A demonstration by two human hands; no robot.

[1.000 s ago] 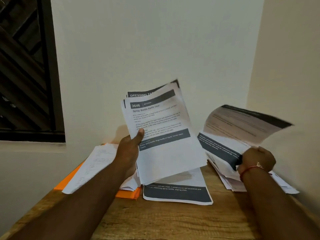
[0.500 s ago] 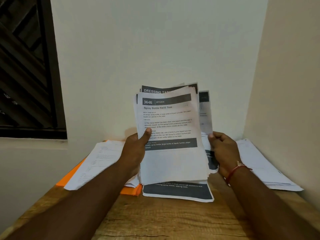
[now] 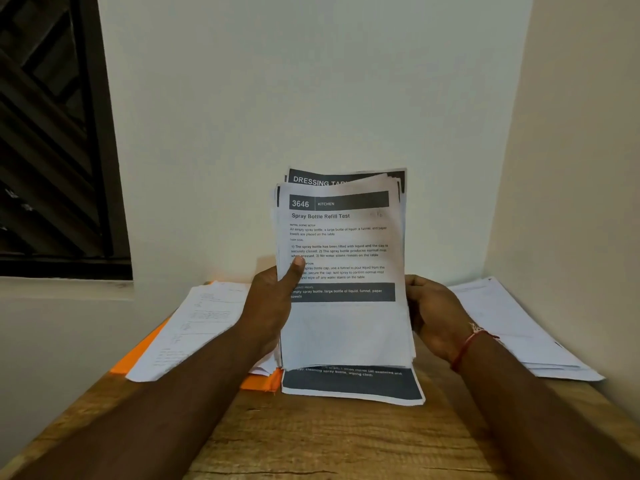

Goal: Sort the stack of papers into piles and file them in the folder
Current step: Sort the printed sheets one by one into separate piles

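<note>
Gripping an upright stack of papers [image 3: 343,327] by both side edges, left hand [image 3: 268,306] and right hand [image 3: 438,317], above a wooden table [image 3: 329,441].

Stack of white printed paper sheets [image 3: 341,271] upright above middle of brown wooden tabletop [image 3: 329,441]. Left hand [image 3: 270,306] at stack's left edge, thumb on front. Right hand [image 3: 433,317] at its right edge. Single white sheet with dark printed band [image 3: 353,388] flat on tabletop beneath stack. Flat orange card folder [image 3: 259,382] left of that sheet, white paper pile [image 3: 194,327] on top. Second white paper pile [image 3: 512,327] at right, beside side wall. Dark-framed window [image 3: 52,133] upper left.
</note>
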